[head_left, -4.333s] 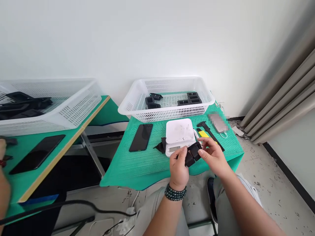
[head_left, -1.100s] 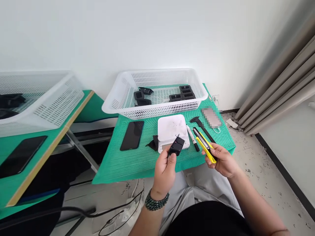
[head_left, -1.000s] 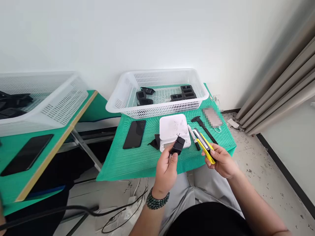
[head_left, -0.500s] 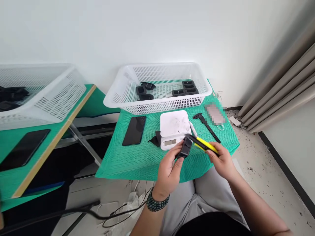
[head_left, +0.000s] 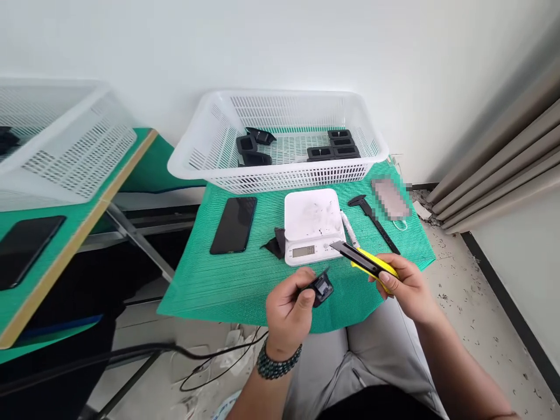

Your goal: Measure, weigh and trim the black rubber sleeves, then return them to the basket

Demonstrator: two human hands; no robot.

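Observation:
A small black molded part (head_left: 322, 290) with a hollow, box-like end is pinched between the thumb and fingers of my left hand (head_left: 289, 303). My right hand (head_left: 402, 286) is closed around a yellow and black utility knife (head_left: 365, 260). Its blade is out and points up and left, apart from the black part. Just beyond both hands stands a white digital scale (head_left: 311, 219) with dark specks on its pan. Left of the scale lies a black scrap-like piece (head_left: 275, 243), and a white pen-like stick (head_left: 349, 228) rests along its right side.
A white plastic basket (head_left: 280, 175) holding several black parts (head_left: 335, 153) stands at the back. A black phone (head_left: 234, 224) lies left, and a black caliper (head_left: 374, 223) right, on the green mesh cover (head_left: 219, 291). At far left another table carries a basket (head_left: 83, 146) and a phone (head_left: 30, 248).
The knife blade has moved away from the black part, which my left hand has lowered and turned so its hollow end shows. My right hand has shifted slightly right.

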